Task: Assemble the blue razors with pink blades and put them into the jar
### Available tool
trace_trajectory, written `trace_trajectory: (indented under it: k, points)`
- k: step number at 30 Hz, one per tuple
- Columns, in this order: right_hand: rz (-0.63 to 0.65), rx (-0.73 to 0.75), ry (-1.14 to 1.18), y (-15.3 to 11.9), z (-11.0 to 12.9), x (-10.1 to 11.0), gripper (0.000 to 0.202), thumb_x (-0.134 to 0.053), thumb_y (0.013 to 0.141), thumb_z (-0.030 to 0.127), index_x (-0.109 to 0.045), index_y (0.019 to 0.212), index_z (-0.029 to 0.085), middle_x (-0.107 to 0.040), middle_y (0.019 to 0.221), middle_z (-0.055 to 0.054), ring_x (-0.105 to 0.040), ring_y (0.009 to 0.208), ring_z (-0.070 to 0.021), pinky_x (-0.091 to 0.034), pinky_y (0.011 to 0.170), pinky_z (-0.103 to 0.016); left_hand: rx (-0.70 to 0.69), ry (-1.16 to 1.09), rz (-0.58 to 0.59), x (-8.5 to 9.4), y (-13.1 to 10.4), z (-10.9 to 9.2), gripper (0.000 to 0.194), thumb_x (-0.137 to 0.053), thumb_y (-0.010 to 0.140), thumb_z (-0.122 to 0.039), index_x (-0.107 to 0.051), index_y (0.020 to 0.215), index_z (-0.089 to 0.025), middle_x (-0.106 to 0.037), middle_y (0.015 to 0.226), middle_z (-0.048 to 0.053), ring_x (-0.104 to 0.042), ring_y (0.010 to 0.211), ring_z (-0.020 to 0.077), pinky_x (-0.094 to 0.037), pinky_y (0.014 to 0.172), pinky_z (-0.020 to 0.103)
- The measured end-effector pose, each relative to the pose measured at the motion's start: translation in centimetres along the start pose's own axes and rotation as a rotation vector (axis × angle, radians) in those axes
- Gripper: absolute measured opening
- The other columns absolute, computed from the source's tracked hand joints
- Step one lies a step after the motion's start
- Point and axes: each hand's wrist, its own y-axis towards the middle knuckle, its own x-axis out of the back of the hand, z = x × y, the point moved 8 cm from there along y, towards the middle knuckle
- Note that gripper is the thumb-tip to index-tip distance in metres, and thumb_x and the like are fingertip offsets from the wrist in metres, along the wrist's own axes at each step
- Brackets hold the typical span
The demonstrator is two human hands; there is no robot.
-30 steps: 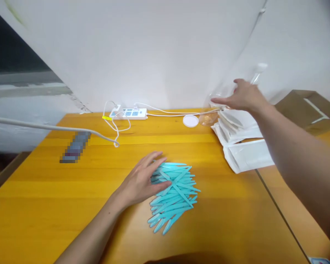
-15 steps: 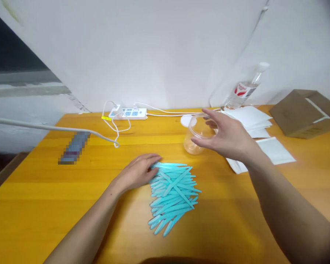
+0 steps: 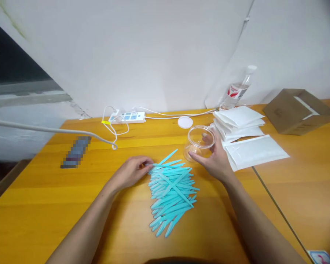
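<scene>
A loose pile of slim turquoise plastic sticks [image 3: 173,194] with tapered ends lies on the wooden table. At its upper left corner, my left hand [image 3: 133,170] is closed, thumb and fingertips pinching the end of one stick. My right hand [image 3: 216,157] is wrapped around the right side of a clear plastic jar [image 3: 200,137], thumb at the front and fingers behind. The jar is upright, uncapped and appears to have nothing inside. Behind it, a round white lid [image 3: 185,122] rests flat on the table.
White padded envelopes [image 3: 239,119] are stacked right of the jar, with a water bottle [image 3: 235,91] behind them. A cardboard box [image 3: 286,113] sits at the far right. A power strip [image 3: 133,117] with cables is by the wall; a pixelated dark object [image 3: 75,152] lies left.
My right hand has come down from above the jar's rim and closed around its side. My left hand has drawn its fingertips together at a stick's end; a stick at the pile's top now points upward.
</scene>
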Motion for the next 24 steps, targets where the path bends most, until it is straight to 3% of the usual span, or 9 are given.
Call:
trace_trajectory:
  k: [5,8,10,12,14,16,19,22,24]
  points:
    - [0.000,-0.022,0.076,-0.5,-1.3,-1.4,0.093,-0.080,0.073,0.051,-0.035,0.151,0.026,-0.058,0.138,-0.014,-0.056,0.128,-0.0336,-0.045,0.109,-0.054,-0.072,-0.262,-0.516,5.8,-1.1,-4.6,0.025,-0.060,0.094,-0.038,-0.066,0.109,-0.018,-0.066,0.076,0.000,-0.062,0.070,0.0128,-0.049,0.069,0.024]
    - [0.039,-0.017,0.095,-0.6,-0.9,-1.2,0.099,-0.083,0.070,0.050,-0.033,0.153,0.026,-0.054,0.143,-0.014,-0.052,0.133,-0.0344,-0.043,0.111,-0.054,-0.211,-0.172,-0.599,6.6,0.8,-10.1,0.022,-0.059,0.094,-0.035,-0.066,0.106,-0.018,-0.067,0.079,0.001,-0.061,0.069,0.0119,-0.048,0.065,0.023]
    - [0.063,-0.003,0.129,-0.5,-0.4,-0.5,0.106,-0.081,0.072,0.051,-0.024,0.157,0.026,-0.047,0.150,-0.015,-0.046,0.138,-0.0341,-0.039,0.115,-0.055,-0.322,0.018,-0.533,6.0,3.6,-14.0,0.017,-0.058,0.094,-0.029,-0.068,0.100,-0.018,-0.070,0.084,0.002,-0.062,0.072,0.0122,-0.047,0.068,0.024]
    - [0.042,-0.011,0.187,0.3,0.2,1.0,0.101,-0.076,0.078,0.052,-0.020,0.159,0.027,-0.045,0.152,-0.014,-0.047,0.139,-0.0322,-0.038,0.115,-0.054,-0.408,0.221,-0.294,3.8,7.4,-17.0,0.016,-0.056,0.092,-0.023,-0.071,0.094,-0.018,-0.072,0.084,0.003,-0.062,0.073,0.0136,-0.046,0.069,0.025]
    - [0.018,-0.052,0.221,1.7,0.7,2.5,0.089,-0.073,0.081,0.051,-0.032,0.156,0.028,-0.052,0.147,-0.012,-0.054,0.131,-0.0305,-0.044,0.110,-0.050,-0.450,0.383,-0.048,1.2,10.7,-18.5,0.016,-0.057,0.089,-0.020,-0.072,0.091,-0.018,-0.073,0.082,0.003,-0.064,0.073,0.0153,-0.045,0.068,0.026]
    - [0.138,-0.107,0.172,3.4,1.4,2.7,0.074,-0.077,0.077,0.047,-0.054,0.143,0.024,-0.064,0.133,-0.010,-0.063,0.117,-0.0305,-0.052,0.100,-0.047,-0.454,0.474,0.106,-0.5,13.0,-18.8,0.017,-0.058,0.087,-0.019,-0.073,0.095,-0.018,-0.075,0.087,0.004,-0.065,0.075,0.0165,-0.045,0.068,0.027]
    - [0.343,-0.152,0.122,5.1,2.3,1.9,0.049,-0.072,0.081,0.040,-0.070,0.125,0.020,-0.076,0.105,-0.005,-0.070,0.092,-0.0251,-0.057,0.084,-0.039,-0.452,0.415,0.177,-1.4,14.6,-18.4,0.026,-0.057,0.087,-0.018,-0.069,0.110,-0.018,-0.076,0.096,0.005,-0.067,0.079,0.0160,-0.046,0.068,0.025]
    - [0.317,-0.158,0.040,5.9,2.4,1.9,0.039,-0.068,0.081,0.034,-0.075,0.116,0.018,-0.077,0.090,-0.001,-0.069,0.079,-0.0215,-0.055,0.077,-0.035,-0.482,0.235,0.139,-0.6,14.3,-17.8,0.025,-0.055,0.090,-0.019,-0.067,0.112,-0.015,-0.075,0.096,0.005,-0.067,0.080,0.0140,-0.047,0.069,0.024]
    - [0.276,-0.156,0.033,5.9,2.2,1.8,0.036,-0.066,0.083,0.035,-0.076,0.113,0.018,-0.077,0.093,-0.002,-0.070,0.085,-0.0230,-0.055,0.081,-0.036,-0.488,0.205,0.092,0.1,13.7,-17.2,0.021,-0.055,0.091,-0.021,-0.070,0.104,-0.015,-0.076,0.093,0.005,-0.067,0.079,0.0140,-0.047,0.069,0.024]
